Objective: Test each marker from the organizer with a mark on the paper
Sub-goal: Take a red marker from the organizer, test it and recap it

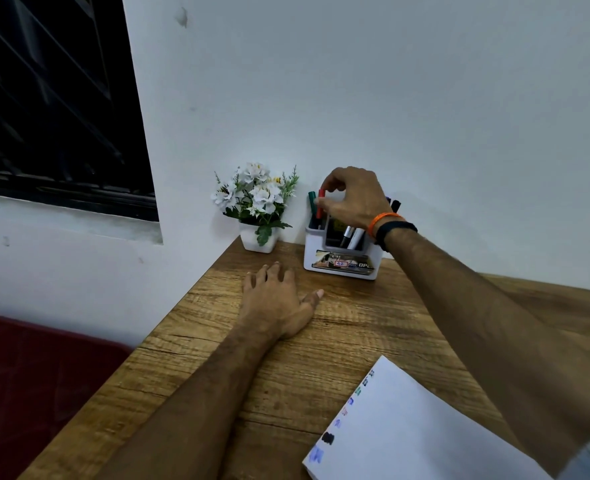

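White paper (425,434) lies nearest me on the wooden counter (338,341), coloured test marks down its left edge. My left hand (276,306) rests flat on the counter, fingers relaxed and spread. My right hand (352,199) reaches to the white organizer (342,258) by the wall, fingers pinching a red marker (320,204) standing upright in it, beside a green marker (312,199).
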### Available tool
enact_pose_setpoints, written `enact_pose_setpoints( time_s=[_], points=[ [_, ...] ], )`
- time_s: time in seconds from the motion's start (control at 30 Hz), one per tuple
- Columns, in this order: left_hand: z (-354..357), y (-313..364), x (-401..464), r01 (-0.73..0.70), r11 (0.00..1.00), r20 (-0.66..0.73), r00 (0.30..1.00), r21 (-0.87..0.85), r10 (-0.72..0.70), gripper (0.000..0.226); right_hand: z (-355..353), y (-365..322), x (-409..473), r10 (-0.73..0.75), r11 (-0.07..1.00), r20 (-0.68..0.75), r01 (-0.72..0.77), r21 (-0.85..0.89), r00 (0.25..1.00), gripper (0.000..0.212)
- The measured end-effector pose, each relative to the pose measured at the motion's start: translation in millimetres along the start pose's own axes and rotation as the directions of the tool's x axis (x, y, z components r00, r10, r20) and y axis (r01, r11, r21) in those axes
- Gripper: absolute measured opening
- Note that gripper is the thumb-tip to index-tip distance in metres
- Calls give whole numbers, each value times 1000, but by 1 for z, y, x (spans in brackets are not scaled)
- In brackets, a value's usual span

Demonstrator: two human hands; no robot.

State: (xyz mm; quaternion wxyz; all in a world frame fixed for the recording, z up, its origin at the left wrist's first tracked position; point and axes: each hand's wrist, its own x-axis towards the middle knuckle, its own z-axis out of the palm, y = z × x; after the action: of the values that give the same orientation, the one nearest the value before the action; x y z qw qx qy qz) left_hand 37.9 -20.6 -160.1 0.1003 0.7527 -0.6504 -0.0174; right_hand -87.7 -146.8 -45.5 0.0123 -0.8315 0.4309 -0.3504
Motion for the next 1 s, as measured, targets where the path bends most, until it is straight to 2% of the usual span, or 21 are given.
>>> enact_pose_setpoints(
  time_s=[0.13,0.23,0.37,0.5,0.63,0.8,0.9,0.97,1.0],
  points=[
    [1,0,0,-1,1000,-9,1000,4,1,82,7,-8,-11,26,986,-23,-21,167,999,31],
    [1,0,0,-2,1000,-14,1000,1,2,81,11,-10,-15,52,992,-24,-49,115,998,35],
    [1,0,0,-4,1000,-17,1000,3,4,81,2,-14,-14,15,1000,12,-15,13,1000,32],
    [2,-1,0,-2,1000,-22,1000,-5,2,82,0,-17,-11,51,998,63,-54,40,997,27],
    [2,-1,0,-5,1000,-26,1000,-11,5,81,-11,-18,-12,121,980,-3,-119,158,993,24],
    [0,0,-2,6,999,-26,1000,-35,-7,81,-34,-18,-23,214,895,-137,-138,425,967,26],
    [-8,4,-6,-7,991,-84,996,-135,-4,79,-55,-21,-37,278,807,-189,-123,577,942,26],
    [-19,13,-12,-69,934,-199,980,-351,-3,71,-69,-24,-52,319,749,-163,-143,647,934,29],
    [-26,19,-16,-123,862,-256,967,-492,-8,67,-74,-25,-61,328,727,-135,-159,668,935,30]
  ],
)
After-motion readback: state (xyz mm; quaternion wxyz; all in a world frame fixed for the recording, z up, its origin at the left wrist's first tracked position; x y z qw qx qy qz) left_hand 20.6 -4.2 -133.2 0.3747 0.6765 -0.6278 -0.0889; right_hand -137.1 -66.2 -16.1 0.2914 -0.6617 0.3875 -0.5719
